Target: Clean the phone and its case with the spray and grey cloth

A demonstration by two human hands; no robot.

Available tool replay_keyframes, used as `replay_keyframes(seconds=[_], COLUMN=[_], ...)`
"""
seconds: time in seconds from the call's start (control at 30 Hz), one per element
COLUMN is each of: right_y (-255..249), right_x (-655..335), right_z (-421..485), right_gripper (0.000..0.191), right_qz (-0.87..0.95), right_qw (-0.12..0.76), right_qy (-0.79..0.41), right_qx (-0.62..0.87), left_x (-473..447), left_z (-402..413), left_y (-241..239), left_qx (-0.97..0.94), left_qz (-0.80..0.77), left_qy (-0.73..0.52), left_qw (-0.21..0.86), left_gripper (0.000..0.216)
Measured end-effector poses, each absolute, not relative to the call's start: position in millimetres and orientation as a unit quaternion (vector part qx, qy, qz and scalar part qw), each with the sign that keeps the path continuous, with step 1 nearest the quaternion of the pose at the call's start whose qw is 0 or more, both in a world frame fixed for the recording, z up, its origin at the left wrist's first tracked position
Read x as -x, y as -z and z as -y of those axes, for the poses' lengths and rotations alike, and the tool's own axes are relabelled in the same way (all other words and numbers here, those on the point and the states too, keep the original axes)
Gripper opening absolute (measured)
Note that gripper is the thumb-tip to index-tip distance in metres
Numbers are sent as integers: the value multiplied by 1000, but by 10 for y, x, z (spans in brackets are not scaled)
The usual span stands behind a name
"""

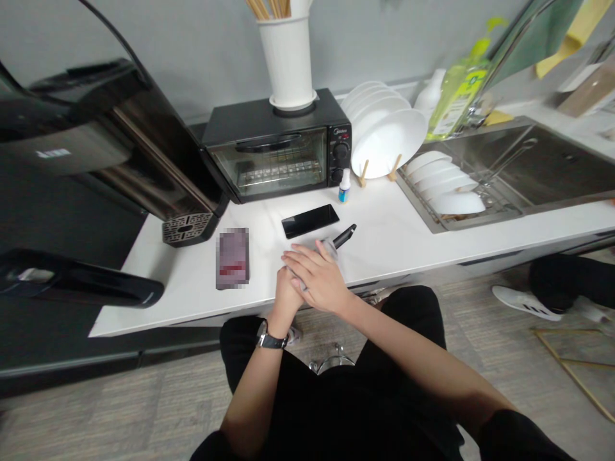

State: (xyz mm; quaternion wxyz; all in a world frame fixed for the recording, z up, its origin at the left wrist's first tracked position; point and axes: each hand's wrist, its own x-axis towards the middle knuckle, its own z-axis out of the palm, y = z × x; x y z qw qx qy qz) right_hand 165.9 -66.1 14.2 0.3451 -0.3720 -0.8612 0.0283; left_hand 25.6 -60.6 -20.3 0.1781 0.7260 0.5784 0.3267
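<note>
Big picture: a white tabletop [379,237] runs across the frame, w/ a steel sink [528,166] at upper right and a black appliance [106,128] looming at left. You're seated at the near edge, in black. At lower right, another person's white sneaker [523,302] shows.

On the tabletop, back centre: 1 black toaster oven [269,160], w/ 1 white utensil holder [287,57] on top. To its right, abt 4 white plates [384,128] stand on a wooden rack, abt 5 more [442,182] sit in the sink rack, and there's 1 green soap bottle [456,93].

Mid-frame: 1 black phone [310,221], 1 small blue-labelled bottle [344,187], 1 pixelated box [233,258].

Your hands are together, front centre, R grip [317,276] laid over L grip [287,296]; L wrist wears 1 watch [271,336]. Just past R fingers lies 1 clear-and-black cylinder [336,242], touching them. Can't tell if either grip is clamped on it. As shown, it's the only item at your hands; all others sit apart.
</note>
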Motion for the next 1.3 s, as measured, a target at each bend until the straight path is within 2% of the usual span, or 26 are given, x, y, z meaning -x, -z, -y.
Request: replay_keyframes(seconds=[0.17, 0.3, 0.47, 0.57, 0.7, 0.97, 1.17, 1.3], right_y=[-147, -132, -117, -122, -117, -105, -168, -152], right_x=[-1746, -1847, -2097, -2356, -2551, -2142, -1783, -1570], right_z=[637, 493, 267, 138, 45, 208, 498, 668], right_gripper=[53, 41, 32, 39, 48, 43, 43, 44], right_qz=[910, 917, 895, 872, 835, 752, 779, 846], right_qw=[274, 249, 280, 303, 326, 440, 408, 363], right_qy=[27, 31, 35, 43, 24, 0, -22, -9], right_qx=[311, 310, 345, 382, 443, 490, 476, 391], left_x=[-217, -206, -251, -280, -293, -330, -305, -234], left_z=[622, 602, 625, 649, 641, 631, 622, 627], left_y=[223, 144, 32, -6, 0, -7, 59, 221], left_qx=[-739, -746, -732, -719, -715, -718, -721, -717], left_qz=[-560, -560, -557, -536, -537, -535, -557, -555], left_qy=[-326, -312, -330, -360, -360, -371, -347, -358], left_qw=[181, 183, 212, 258, 266, 249, 221, 222], left_gripper=[11, 16, 26, 28, 29, 30, 25, 20])
